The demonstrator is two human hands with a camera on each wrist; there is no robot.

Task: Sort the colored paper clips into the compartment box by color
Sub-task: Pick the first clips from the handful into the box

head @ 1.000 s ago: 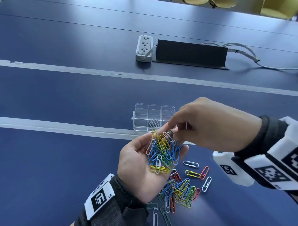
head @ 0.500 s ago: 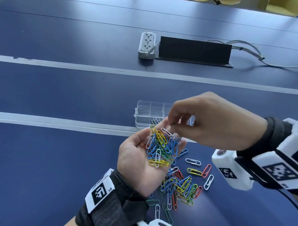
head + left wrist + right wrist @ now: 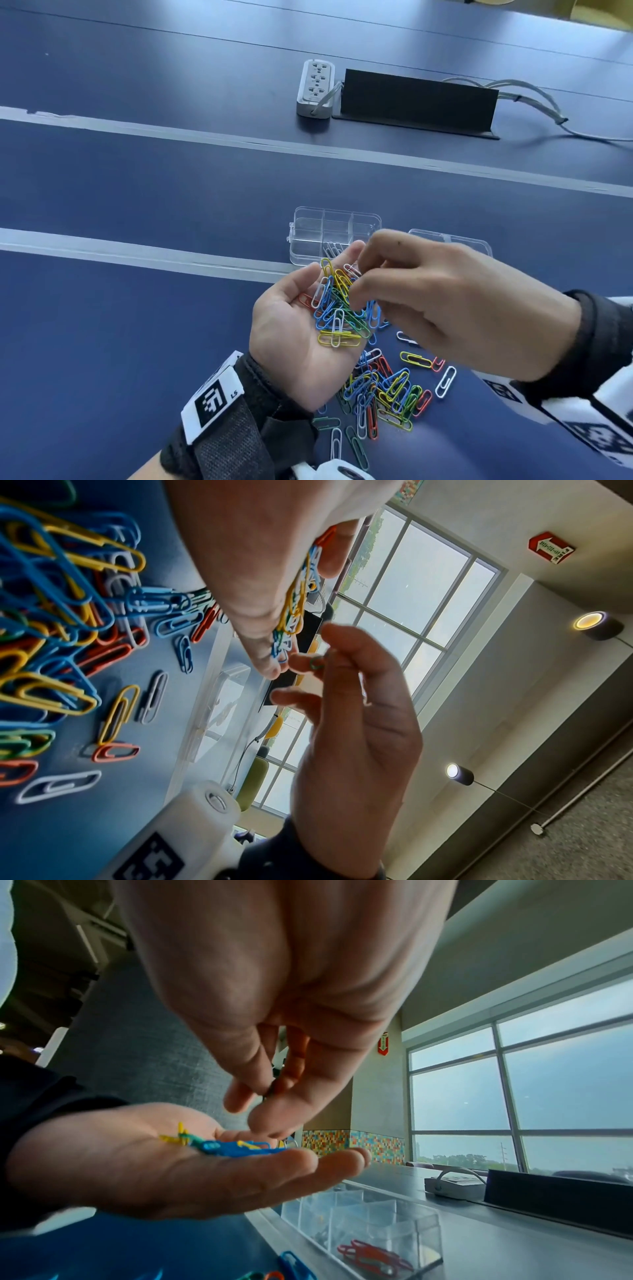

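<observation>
Picking through paper clips held in palm, over counter.

Nearest: loose pile of paper clips [image 3: 383, 394] lying on blue counter [image 3: 137, 342], mixed blue, yellow, green, red, white. Just above it, left hand [image 3: 298, 329] lying palm up, fingers relaxed and nearly flat, cradling a handful of clips [image 3: 339, 308]. Right hand [image 3: 455, 308] hovering over that handful, thumb and forefinger curled together, pinching a green clip [image 3: 316, 662] per left wrist view. Beyond the hands, clear compartment box [image 3: 334, 233] sitting open on counter w/ lid [image 3: 452, 241] lying flat beside it; white clips in one near compartment, red clips [image 3: 371, 1254] in another per right wrist view. Farther back, white power strip [image 3: 315, 88] sitting next to a black cable box [image 3: 418, 99], gray cables [image 3: 534, 102] trailing off right.
</observation>
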